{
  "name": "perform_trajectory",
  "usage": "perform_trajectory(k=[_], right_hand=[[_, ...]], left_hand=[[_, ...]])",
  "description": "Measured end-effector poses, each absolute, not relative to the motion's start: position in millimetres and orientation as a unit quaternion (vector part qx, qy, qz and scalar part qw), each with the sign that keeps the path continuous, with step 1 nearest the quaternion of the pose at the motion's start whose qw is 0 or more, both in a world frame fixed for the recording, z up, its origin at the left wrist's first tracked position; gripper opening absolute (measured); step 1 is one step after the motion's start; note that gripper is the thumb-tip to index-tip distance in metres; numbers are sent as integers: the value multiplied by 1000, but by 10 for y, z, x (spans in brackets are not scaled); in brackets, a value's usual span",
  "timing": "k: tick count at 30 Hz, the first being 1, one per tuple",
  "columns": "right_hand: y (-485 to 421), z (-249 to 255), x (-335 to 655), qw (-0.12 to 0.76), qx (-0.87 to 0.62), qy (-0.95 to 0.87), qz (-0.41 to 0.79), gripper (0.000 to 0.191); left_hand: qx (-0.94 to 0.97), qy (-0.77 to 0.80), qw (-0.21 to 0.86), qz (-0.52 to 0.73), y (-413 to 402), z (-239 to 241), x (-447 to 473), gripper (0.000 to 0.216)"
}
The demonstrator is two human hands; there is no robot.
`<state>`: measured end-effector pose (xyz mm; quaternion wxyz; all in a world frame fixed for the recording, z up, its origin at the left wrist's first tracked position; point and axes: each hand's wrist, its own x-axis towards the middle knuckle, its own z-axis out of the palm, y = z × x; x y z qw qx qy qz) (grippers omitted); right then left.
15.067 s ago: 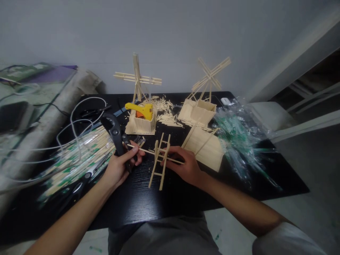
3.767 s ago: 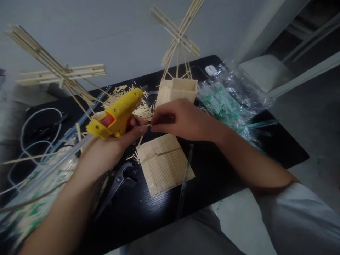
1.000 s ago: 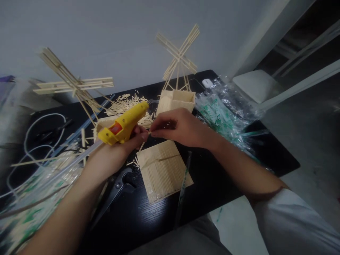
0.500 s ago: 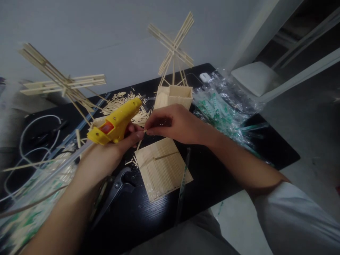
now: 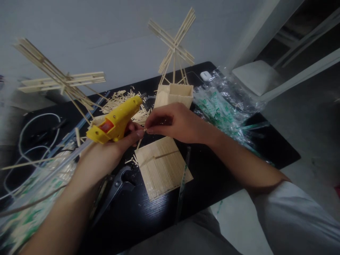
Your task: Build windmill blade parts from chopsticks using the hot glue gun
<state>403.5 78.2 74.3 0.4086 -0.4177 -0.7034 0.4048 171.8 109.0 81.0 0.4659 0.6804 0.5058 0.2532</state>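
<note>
A yellow hot glue gun [image 5: 120, 117] rests in my left hand [image 5: 114, 150], its nozzle pointing away to the upper right. The thumb and a finger of that hand also pinch a thin wooden stick [image 5: 139, 143]. My right hand [image 5: 180, 122] is closed in a pinch on a tiny wooden piece [image 5: 145, 130], right at the left fingertips. Just below the hands lies a square panel of wooden sticks [image 5: 162, 173], with a short stick lying across it. Black-handled cutters [image 5: 119, 184] lie left of the panel.
Two windmill-like stick models, one at left [image 5: 63, 83] and one behind [image 5: 174, 46], stand on the black table [image 5: 212, 177]. Cut stick pieces [image 5: 117, 101] lie heaped behind the glue gun. Plastic wrappers [image 5: 220, 106] cover the right side; a white cable [image 5: 23, 141] loops at left.
Both hands stay pinched together at nearly the same spot, with the glue gun still in the left. The view has shifted very slightly.
</note>
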Motion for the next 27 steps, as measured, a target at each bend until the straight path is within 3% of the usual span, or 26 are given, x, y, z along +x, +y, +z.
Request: perform_trajectory(k=[27], right_hand=[[781, 755, 4032, 407, -427, -696, 409, 5]], left_hand=[[686, 483, 481, 254, 1112, 816, 1774, 26]])
